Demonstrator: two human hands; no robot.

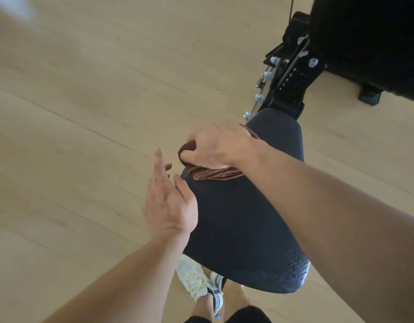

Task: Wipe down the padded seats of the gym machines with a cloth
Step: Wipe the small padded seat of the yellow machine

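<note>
A dark padded seat (243, 220) with a textured surface fills the middle of the view, narrowing toward the far end. A folded brown cloth (213, 174) lies on its left part, pressed down by my right hand (217, 145), whose fingers curl around the cloth's left end. My left hand (168, 201) is held edge-on beside the seat's left rim with fingers straight and apart, holding nothing; whether it touches the rim is unclear.
The black machine frame (287, 82) with silver bolts and a cable rises beyond the seat's far end. A second black pad (369, 40) fills the top right corner. Light wooden floor (84, 101) surrounds everything. A white trainer (196, 280) stands below the seat.
</note>
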